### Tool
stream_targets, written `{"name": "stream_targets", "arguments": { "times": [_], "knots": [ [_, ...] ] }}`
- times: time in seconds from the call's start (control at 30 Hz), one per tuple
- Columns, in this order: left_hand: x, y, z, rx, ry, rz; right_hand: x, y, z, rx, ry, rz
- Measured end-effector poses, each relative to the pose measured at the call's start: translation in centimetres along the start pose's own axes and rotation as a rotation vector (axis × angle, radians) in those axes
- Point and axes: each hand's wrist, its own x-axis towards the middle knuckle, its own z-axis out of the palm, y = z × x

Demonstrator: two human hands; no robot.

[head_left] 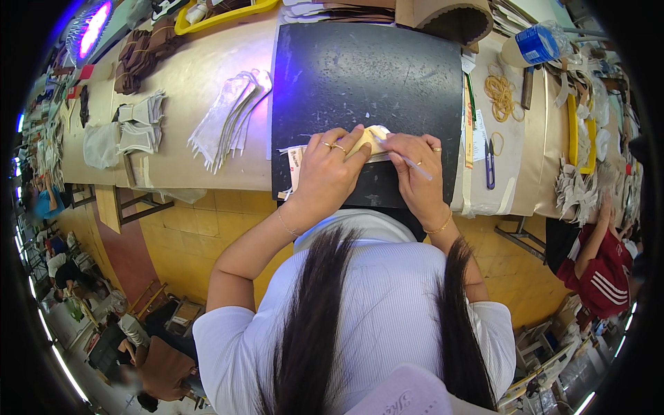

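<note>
At the near part of a black board [366, 76], my left hand [328, 169] grips a small cream-coloured piece [363, 143], its fingers bent over the top. A white edge shows at the piece's far side. My right hand [418, 166] is closed round a thin, pale, pen-like stick [418, 168], with its fingertips at the right end of the cream piece. Beside my left wrist, a pale strip with printing [295, 166] sticks out over the board. My fingers hide much of the piece.
Left of the board lies a fanned stack of white cut pieces [235, 111]; further left are more white pieces [142, 121] and brown bundles [142, 55]. To the right are rubber bands [499, 93], blue-handled scissors [490, 166] and a blue-labelled container [532, 46]. A person in red [602, 266] works at far right.
</note>
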Motion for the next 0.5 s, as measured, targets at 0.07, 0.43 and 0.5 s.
{"name": "stream_targets", "arguments": {
  "times": [0.07, 0.43, 0.5],
  "knots": [
    [0.0, 0.0, 0.0, 0.005, -0.003, 0.003, -0.2, 0.2, -0.5, -0.021, -0.009, -0.028],
    [1.1, -0.4, -0.9, -0.207, -0.008, 0.048, -1.0, 0.7, 0.7, 0.276, 0.145, 0.22],
    [0.7, -0.3, -1.9, -0.225, -0.044, 0.018, -1.0, 0.7, 0.9, 0.247, 0.127, 0.221]
  ]
}}
